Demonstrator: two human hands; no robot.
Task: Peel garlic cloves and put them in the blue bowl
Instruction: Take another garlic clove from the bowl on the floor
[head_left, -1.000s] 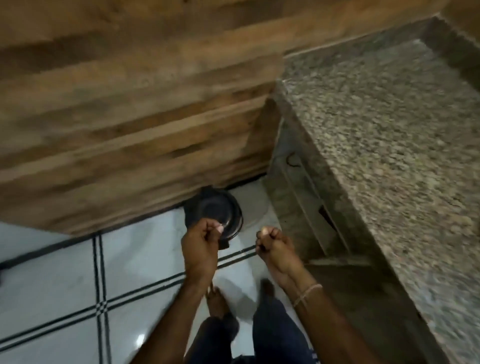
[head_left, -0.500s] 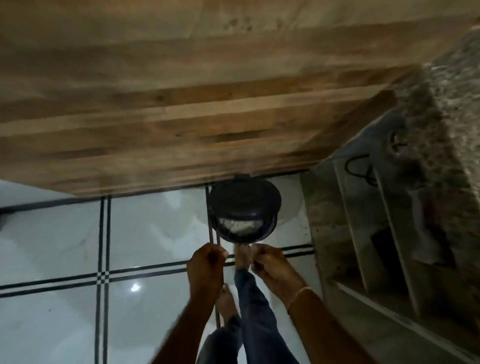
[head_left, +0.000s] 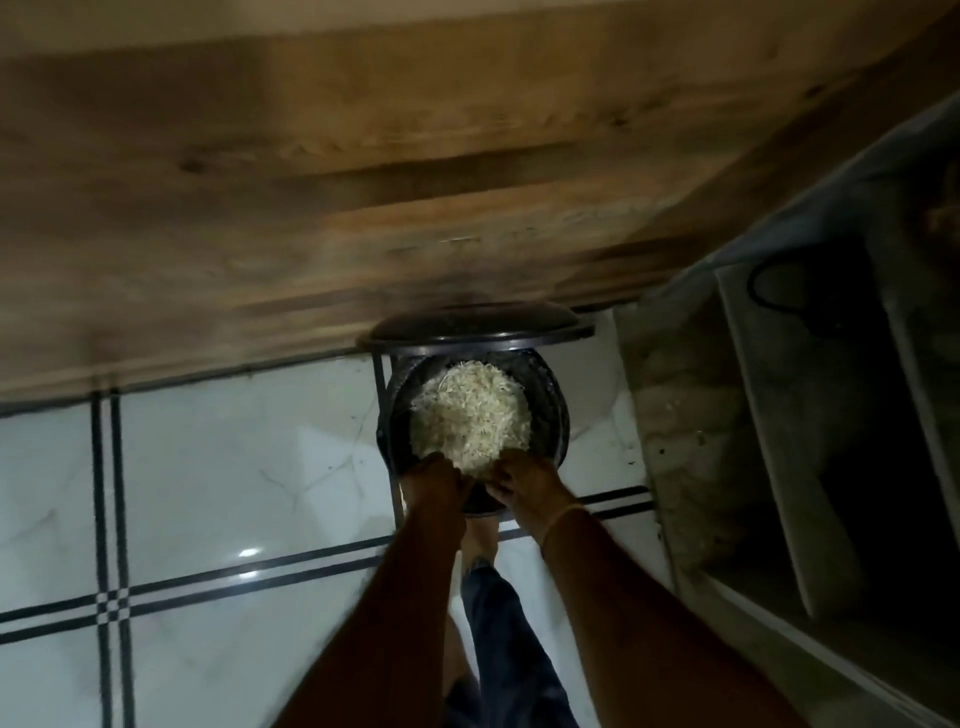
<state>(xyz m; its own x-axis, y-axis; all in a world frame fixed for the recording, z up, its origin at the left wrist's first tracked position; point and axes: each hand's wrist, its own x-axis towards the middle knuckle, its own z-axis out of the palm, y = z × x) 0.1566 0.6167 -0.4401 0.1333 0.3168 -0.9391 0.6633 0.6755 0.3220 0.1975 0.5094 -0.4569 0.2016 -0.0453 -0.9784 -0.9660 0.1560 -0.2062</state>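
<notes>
Your hands meet at the rim of an open black bin.
A heap of pale shreds (head_left: 470, 410), dry and stringy, fills the bin (head_left: 551, 410) on the tiled floor (head_left: 234, 457), its lid (head_left: 472, 325) tipped up at 12 o'clock. Your left hand (head_left: 437, 480) and right hand (head_left: 527, 480) sit just beside each other at the 6 o'clock rim, fingertips touching the heap's near edge; blur hides whether they pinch anything.

Head view: steep downward look, tiled floor (head_left: 234, 467), bin (head_left: 554, 415) near.
</notes>
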